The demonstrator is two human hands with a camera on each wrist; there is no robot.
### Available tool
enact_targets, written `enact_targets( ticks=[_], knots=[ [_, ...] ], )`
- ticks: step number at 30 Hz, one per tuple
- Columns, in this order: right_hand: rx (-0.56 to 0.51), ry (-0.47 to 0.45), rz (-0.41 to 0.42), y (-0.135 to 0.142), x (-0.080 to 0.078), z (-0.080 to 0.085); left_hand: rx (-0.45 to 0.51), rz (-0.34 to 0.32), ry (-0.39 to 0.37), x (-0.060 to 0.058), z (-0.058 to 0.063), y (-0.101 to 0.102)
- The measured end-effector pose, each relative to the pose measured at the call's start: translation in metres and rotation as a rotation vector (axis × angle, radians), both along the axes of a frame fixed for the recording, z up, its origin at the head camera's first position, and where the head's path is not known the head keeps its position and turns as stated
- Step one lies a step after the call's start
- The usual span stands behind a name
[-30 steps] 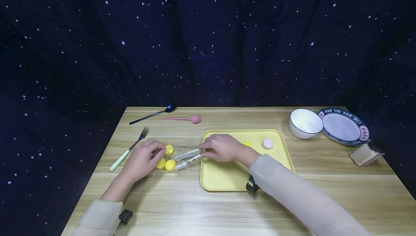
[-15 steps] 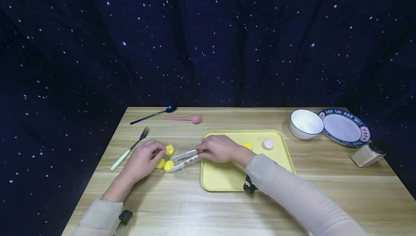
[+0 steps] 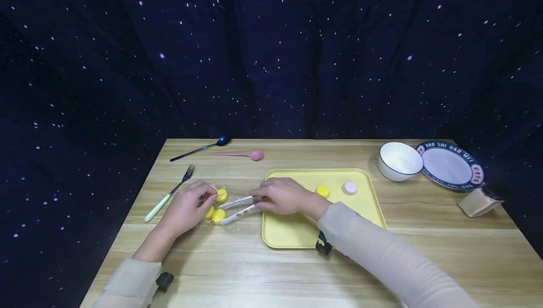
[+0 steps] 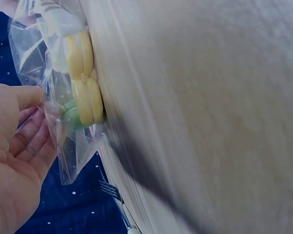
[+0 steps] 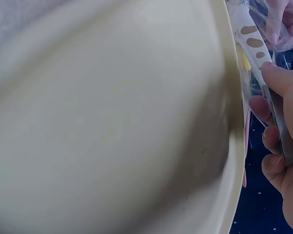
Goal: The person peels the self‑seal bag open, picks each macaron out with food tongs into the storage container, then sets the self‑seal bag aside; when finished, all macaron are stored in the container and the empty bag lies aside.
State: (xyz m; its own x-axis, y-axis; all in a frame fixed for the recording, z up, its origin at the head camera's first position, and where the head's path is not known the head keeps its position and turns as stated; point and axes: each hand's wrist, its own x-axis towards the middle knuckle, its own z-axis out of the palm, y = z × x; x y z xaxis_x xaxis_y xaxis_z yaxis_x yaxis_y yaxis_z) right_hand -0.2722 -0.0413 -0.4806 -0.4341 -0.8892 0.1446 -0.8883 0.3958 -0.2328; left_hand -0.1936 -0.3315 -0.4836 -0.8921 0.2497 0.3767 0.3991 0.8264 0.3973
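Note:
My left hand (image 3: pixel 186 206) pinches the edge of a clear plastic bag (image 4: pixel 68 163) lying on the table. Inside the bag are yellow macarons (image 3: pixel 218 216), and the left wrist view also shows a green one (image 4: pixel 73 116) behind them. My right hand (image 3: pixel 285 195) grips metal tongs (image 3: pixel 238 213) with white, holed ends. The tongs reach left into the bag, their arms spread and their tips close to the nearest yellow macaron. How the tips meet the macarons is unclear through the plastic.
Under my right forearm lies a yellow tray (image 3: pixel 292 235), bearing a yellow macaron (image 3: pixel 322 191) and a pale pink one (image 3: pixel 349 187). A fork (image 3: pixel 169 194), dark spoon (image 3: pixel 201 150) and pink spoon (image 3: pixel 239 154) lie left. Bowl (image 3: pixel 399 161), plate (image 3: pixel 447 165) and jar (image 3: pixel 479 202) stand right.
My right hand has moved a little left, carrying the tongs further into the bag. The front yellow macaron has shifted slightly left. My left hand has stayed nearly still.

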Motion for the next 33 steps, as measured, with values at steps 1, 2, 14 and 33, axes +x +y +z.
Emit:
enact_targets(
  ticks=[1, 2, 14, 33],
  knots=[
    [0.002, -0.002, -0.001, -0.001, 0.001, -0.001, 0.001, 0.001, -0.001, 0.0, 0.0, 0.0],
    [0.006, -0.001, -0.003, -0.001, 0.001, -0.001, 0.001, 0.001, -0.004, 0.0, 0.0, 0.0],
    [0.012, 0.013, -0.055, 0.014, 0.002, 0.007, 0.005, 0.021, -0.03, 0.0, 0.0, 0.0],
    [0.002, 0.015, -0.076, 0.019, 0.003, -0.002, 0.002, 0.02, -0.036, -0.001, 0.001, 0.004]
  ],
)
